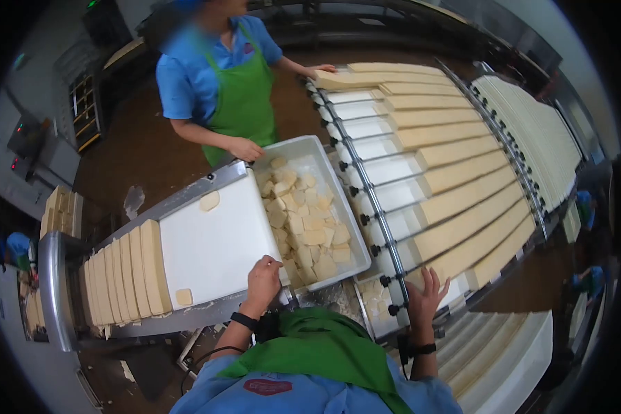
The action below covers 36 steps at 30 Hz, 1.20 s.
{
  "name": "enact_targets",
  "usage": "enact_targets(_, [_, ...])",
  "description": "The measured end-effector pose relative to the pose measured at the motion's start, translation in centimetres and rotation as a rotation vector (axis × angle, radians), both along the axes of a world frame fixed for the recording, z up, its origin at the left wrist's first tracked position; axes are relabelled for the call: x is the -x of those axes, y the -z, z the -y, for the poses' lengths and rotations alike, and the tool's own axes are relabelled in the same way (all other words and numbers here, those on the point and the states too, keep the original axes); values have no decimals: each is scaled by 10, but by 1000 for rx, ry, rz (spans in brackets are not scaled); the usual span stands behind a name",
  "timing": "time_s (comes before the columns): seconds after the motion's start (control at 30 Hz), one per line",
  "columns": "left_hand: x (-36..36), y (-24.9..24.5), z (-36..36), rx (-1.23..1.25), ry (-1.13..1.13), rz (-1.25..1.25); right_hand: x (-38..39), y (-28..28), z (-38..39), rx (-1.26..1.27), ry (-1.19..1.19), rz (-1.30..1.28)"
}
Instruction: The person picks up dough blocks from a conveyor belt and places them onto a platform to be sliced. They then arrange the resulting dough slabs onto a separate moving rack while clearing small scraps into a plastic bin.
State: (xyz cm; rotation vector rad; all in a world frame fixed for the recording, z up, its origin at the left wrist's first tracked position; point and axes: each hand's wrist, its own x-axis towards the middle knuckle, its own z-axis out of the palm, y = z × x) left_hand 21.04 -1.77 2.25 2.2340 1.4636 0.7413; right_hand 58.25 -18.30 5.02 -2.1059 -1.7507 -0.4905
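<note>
My left hand [263,277] is closed at the near right edge of the white belt [210,255], beside the crate; what its curled fingers hold, if anything, is too small to name. With fingers spread, my right hand [424,297] is at the near end of the lane conveyor, close to its metal rail [386,238], holding nothing. Long pale dough-like slabs [462,165] lie side by side in the lanes. Between the two conveyors, a white crate [357,243] contains several loose pale slices [314,237]. Two single slices, one far [210,201] and one near [183,297], lie on the belt.
A row of upright slabs [127,276] stands at the belt's left end. Across the crate is a co-worker [238,96] in a green apron, one hand by the crate's rim, the other on a far slab. Stacked white trays [510,352] are at the lower right.
</note>
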Motion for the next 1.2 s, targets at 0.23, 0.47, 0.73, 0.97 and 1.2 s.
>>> enact_targets(0.23, [17, -1, 20, 75, 26, -45, -5, -14, -2, 89, 3, -48])
enact_targets(0.47, [31, -8, 29, 56, 35, -48, -8, -15, -9, 148, -12, 18])
enact_targets(0.73, [78, -13, 47, 48, -139, -20, -16, -5, -9, 384, 82, -76])
enact_targets(0.97, [166, 19, 96, -95, -791, 122, 37, -26, -41, 393, 178, -80])
enact_targets(1.2, [235, 79, 105, 35, -1461, 165, 292, -41, -195, 350, -833, -432])
